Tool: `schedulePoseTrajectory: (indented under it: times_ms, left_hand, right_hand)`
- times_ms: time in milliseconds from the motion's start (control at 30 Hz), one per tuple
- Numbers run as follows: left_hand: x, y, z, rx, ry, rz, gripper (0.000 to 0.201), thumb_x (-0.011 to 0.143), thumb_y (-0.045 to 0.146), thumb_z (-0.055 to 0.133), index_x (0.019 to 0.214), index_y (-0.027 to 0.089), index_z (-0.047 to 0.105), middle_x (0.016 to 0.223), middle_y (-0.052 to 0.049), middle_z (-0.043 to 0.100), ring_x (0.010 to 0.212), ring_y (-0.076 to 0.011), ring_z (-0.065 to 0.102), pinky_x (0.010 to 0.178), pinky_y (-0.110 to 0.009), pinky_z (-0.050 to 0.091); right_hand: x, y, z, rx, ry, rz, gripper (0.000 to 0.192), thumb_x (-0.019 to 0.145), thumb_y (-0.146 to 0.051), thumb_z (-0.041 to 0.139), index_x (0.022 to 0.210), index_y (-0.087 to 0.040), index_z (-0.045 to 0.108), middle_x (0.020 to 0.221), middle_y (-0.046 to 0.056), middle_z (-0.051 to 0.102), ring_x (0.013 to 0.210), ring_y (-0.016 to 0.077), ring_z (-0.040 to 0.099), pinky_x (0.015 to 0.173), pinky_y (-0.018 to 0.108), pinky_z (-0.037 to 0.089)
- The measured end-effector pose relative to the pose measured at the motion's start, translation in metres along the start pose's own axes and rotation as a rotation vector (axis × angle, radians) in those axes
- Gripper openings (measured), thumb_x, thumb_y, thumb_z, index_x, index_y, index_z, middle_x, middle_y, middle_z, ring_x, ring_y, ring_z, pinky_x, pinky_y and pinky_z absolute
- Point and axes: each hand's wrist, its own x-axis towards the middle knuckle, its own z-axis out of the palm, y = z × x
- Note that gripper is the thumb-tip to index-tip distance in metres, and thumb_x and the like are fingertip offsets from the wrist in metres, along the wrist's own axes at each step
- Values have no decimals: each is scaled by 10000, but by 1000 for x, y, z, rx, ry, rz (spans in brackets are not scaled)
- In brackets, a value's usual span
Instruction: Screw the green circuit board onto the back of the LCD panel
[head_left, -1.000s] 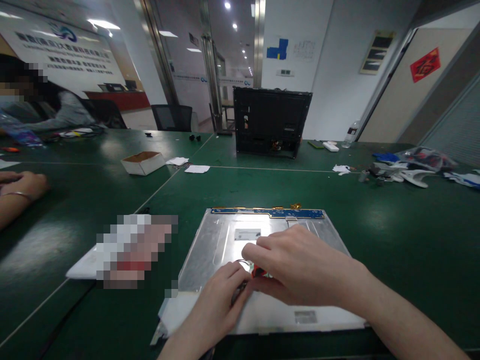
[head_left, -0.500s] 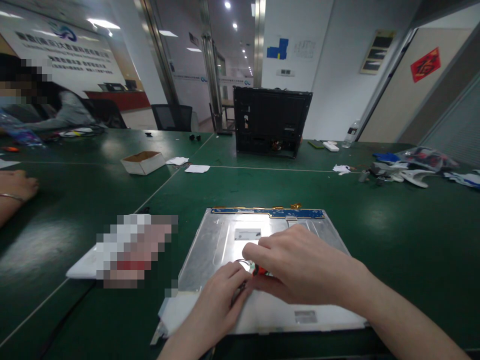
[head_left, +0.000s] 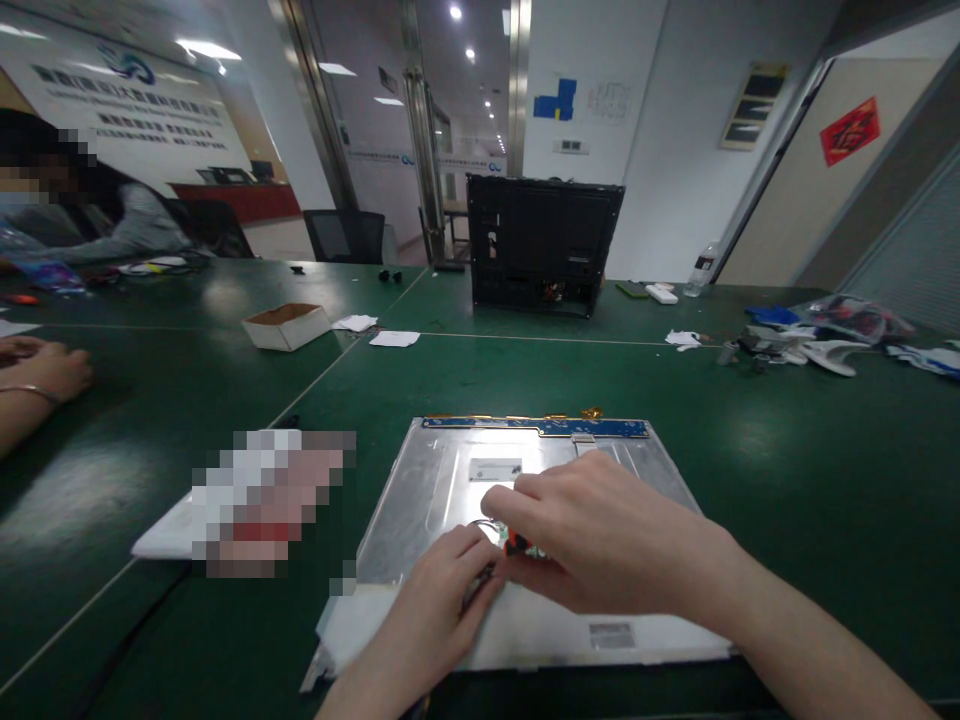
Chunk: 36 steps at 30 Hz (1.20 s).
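Observation:
A metal-backed flat display panel (head_left: 405, 500) lies on the table in front of me, with a blue circuit board strip (head_left: 480, 426) along its far edge. Over the panel's middle, the fingers of my right hand (head_left: 592, 530) are closed around a small red-and-black piece (head_left: 514, 543), mostly hidden by them. My left hand (head_left: 450, 585) is just to its left, fingers bent and pressed together, touching the right fingertips. A thin wire (head_left: 486, 524) curves out between the hands. What the left fingers pinch is hidden.
A black monitor housing (head_left: 544, 240) stands further back. A blurred-out white packet (head_left: 169, 530) lies left, near an open carton (head_left: 289, 328). At far left is another person's hand (head_left: 52, 370). Bags and loose parts (head_left: 832, 335) lie at the right, with a bottle (head_left: 701, 270) behind.
The other person's hand at far left has moved a little to the right, and that person's head has shifted slightly. My own hands stay almost in place over the panel.

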Motion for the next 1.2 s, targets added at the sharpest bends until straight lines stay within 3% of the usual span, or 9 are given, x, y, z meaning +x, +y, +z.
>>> schedulePoseTrajectory:
  times_ms: [133,367,1033,1200]
  left_hand:
    - [0,-1,1,8,9,8,179,865,134,459,950,205,601,974,-68,633,947,-232,592,805,-338,491]
    - [0,-1,0,2,26,22,198,848,126,477,938,219,627,960,-56,650,911,-223,613,767,-317,501]
    - [3,-3,2,37,61,52,172,854,141,469,887,203,626,919,-63,666,850,-217,625,727,-300,503]
    - [2,-2,1,14,36,52,200,848,116,477,917,218,634,936,-51,658,871,-211,622,732,-292,500]
  right_hand:
    - [0,0,1,-25,1,14,114,924,-316,475,946,-205,488,709,-8,634,538,117,488,486,292,134]
    - [0,-2,-3,39,-33,-9,91,887,-240,467,964,-193,480,819,13,647,598,125,520,485,280,177]
    - [1,0,2,-38,21,11,125,937,-300,450,883,-199,499,710,-2,626,551,117,512,482,297,136]
    - [0,-2,0,15,9,3,82,889,-248,474,939,-185,488,807,13,643,589,126,521,479,288,163]
